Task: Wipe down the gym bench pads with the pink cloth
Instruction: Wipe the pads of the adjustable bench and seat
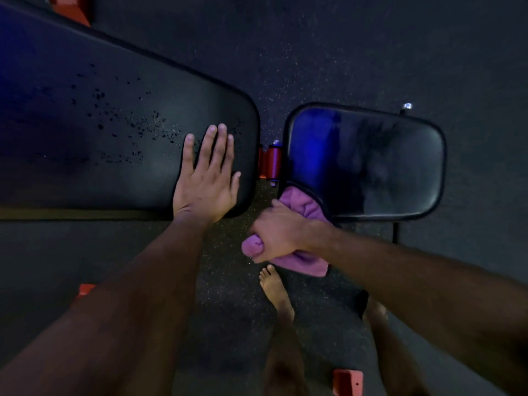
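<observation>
A long black back pad (114, 132) runs from the upper left to the centre, speckled with dark droplets. My left hand (207, 178) lies flat on its near right corner, fingers spread, holding nothing. To the right sits the smaller black seat pad (371, 161), glossy with a blue reflection. My right hand (278, 232) is shut on the bunched pink cloth (303, 207), which touches the seat pad's near left corner and hangs below my fist.
A red metal hinge (270, 161) joins the two pads in the gap. Red frame parts show at the top left (75, 10), lower left (85, 290) and bottom (347, 381). My bare feet (277, 292) stand on dark speckled rubber floor (371, 52).
</observation>
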Tool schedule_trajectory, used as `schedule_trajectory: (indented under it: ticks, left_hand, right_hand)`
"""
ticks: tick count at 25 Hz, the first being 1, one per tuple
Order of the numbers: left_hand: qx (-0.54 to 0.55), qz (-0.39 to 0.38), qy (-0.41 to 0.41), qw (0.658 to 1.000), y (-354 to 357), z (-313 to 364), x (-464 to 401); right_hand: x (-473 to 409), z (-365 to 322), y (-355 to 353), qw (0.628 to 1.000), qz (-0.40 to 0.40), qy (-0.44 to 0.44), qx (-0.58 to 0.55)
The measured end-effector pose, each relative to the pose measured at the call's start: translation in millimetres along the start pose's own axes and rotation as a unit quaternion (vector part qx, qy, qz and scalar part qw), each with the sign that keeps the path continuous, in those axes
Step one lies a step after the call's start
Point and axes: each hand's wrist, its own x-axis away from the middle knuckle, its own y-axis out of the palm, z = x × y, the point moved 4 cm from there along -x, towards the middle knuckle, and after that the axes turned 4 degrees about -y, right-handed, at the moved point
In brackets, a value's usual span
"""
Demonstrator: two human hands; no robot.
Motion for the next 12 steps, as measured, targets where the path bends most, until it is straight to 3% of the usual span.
schedule_trajectory:
  ticks: [2, 3, 4, 5, 6, 8, 9, 10, 12]
  left_hand:
    - [-0.006, -0.018, 0.007, 1.0, -2, 0, 1]
    - [-0.006, -0.027, 0.009, 1.0, -5, 2, 1]
    - [0.0, -0.034, 0.012, 0.999, -9, 1, 0]
    - [0.011, -0.051, 0.016, 0.998, -17, -1, -1]
    - [0.016, -0.072, 0.031, 0.997, -23, -5, 2]
    - [0.0, -0.083, 0.105, 0.991, -28, -22, -1]
    - [-0.012, -0.1, 0.149, 0.984, -32, -33, -3]
    - [-0.03, -0.111, 0.19, 0.975, -35, -45, -5]
    - [-0.068, -0.094, 0.246, 0.962, -34, -61, -5]
  right_hand:
    - [19, -7, 23, 0.978, 0.112, 0.071, -0.161]
    - [32, -9, 37, 0.937, 0.184, 0.126, -0.269]
    - [46, -8, 52, 0.851, 0.269, 0.189, -0.411]
    - [60, -5, 69, 0.715, 0.365, 0.254, -0.54]
    - [78, -5, 86, 0.556, 0.44, 0.326, -0.625]
    - [101, -13, 108, 0.26, 0.501, 0.415, -0.713]
    - [100, -19, 108, 0.166, 0.505, 0.415, -0.738]
    - [93, -23, 106, 0.113, 0.512, 0.423, -0.739]
    - [60, -18, 91, 0.09, 0.517, 0.455, -0.719]
